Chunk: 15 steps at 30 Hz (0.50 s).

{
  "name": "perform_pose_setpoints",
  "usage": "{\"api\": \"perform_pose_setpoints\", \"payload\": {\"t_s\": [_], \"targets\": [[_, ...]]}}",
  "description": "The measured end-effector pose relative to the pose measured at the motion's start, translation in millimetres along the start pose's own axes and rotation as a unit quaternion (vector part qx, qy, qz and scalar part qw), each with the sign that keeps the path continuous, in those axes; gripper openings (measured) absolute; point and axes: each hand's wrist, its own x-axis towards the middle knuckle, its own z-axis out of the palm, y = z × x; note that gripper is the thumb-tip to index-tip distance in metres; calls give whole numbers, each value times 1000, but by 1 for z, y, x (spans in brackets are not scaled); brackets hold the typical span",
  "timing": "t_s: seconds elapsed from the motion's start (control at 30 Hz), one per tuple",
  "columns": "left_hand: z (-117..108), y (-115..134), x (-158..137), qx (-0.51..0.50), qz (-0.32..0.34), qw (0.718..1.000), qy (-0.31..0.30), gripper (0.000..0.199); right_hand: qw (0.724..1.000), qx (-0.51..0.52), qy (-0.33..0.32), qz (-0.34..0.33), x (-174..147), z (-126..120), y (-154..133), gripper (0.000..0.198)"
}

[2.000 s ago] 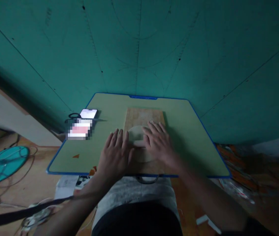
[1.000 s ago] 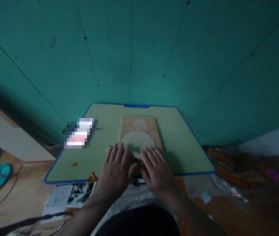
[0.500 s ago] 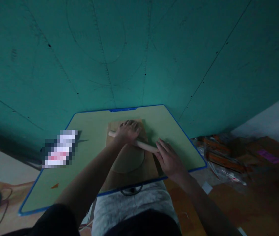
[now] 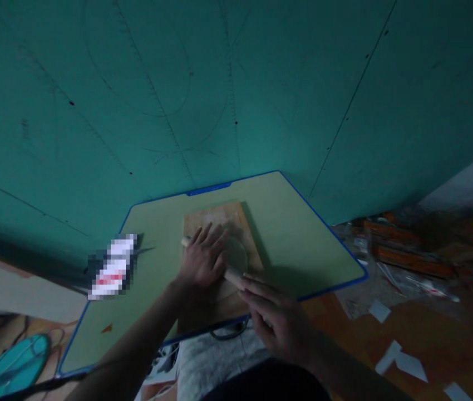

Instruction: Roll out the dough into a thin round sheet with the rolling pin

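Pale wooden rolling pin is coming nearer across round whitish dough-like sheet on brown wooden board, probably flattening its middle; left hand lying open atop, right hand resting open at pin's end.

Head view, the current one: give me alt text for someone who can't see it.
A person's left hand and right hand are on a pale rolling pin slanting across a flat, pale sheet on a wooden board. The board lies on a blue-edged, green tabletop before a teal wall.
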Motion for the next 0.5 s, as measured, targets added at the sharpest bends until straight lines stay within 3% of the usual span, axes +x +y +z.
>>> {"api": "perform_pose_setpoints", "payload": {"t_s": [0.17,0.27,0.37,0.5], "targets": [[8,16,83,-23,3,999,-25,53,993,-76,64,58,-23,-18,23,49],[11,21,104,-28,-9,999,-17,51,985,-109,71,112,-31,-36,31,42],[10,21,91,-25,-28,999,4,49,980,-134,38,143,-25,-46,35,36],[8,24,25,-2,-48,998,47,43,977,-154,-56,140,-9,-37,34,44]]}}
